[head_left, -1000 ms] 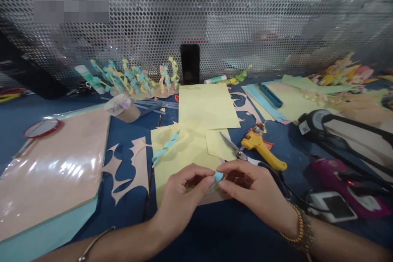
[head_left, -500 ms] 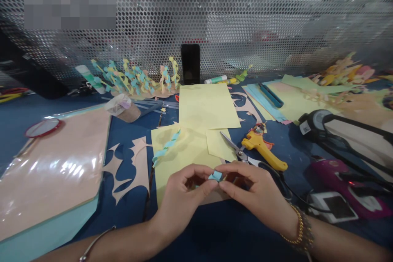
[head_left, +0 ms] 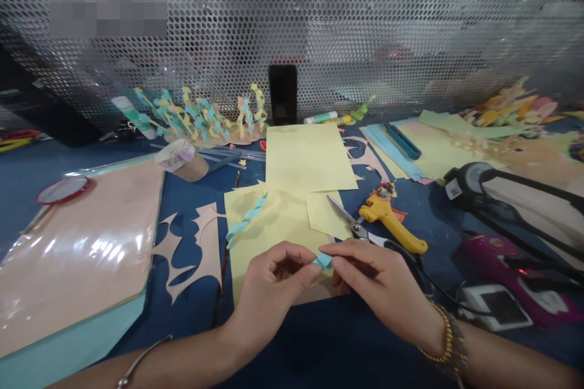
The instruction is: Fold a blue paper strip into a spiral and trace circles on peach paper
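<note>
Matt paper strip point(head_left: 324, 261); glossy plastic sleeve point(head_left: 100, 237); perforated metal screen point(head_left: 219, 18)

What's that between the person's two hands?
In the head view, a small piece of blue paper sits between the left hand and the right hand, pinched at their fingertips.
</note>
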Motion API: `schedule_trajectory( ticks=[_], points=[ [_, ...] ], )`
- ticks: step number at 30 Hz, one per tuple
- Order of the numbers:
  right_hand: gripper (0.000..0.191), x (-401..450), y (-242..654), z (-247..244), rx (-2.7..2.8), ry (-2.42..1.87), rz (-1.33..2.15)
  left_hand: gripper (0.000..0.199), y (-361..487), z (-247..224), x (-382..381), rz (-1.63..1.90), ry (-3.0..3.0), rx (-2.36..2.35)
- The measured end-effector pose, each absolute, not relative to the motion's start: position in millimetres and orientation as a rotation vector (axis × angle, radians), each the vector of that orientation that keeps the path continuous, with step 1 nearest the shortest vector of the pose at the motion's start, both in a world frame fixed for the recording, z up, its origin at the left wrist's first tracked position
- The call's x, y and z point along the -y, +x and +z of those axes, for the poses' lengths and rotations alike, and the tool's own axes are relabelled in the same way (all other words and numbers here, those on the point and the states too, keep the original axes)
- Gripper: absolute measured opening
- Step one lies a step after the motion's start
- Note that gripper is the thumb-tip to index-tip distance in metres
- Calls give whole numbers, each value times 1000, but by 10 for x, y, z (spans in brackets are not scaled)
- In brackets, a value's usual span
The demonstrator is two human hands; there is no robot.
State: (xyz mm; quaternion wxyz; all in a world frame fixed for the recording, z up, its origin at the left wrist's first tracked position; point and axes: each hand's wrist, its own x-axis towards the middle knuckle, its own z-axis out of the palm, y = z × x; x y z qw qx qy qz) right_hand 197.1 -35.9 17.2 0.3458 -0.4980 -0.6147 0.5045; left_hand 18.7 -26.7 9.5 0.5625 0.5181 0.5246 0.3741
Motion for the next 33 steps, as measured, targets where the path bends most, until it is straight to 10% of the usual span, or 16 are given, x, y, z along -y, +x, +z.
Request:
schedule_trajectory(
  ticks=[33],
  points=[
    [13,315,1974,98,1361,-1256,1485,13,185,81,263,905,1305,-1185]
  ],
)
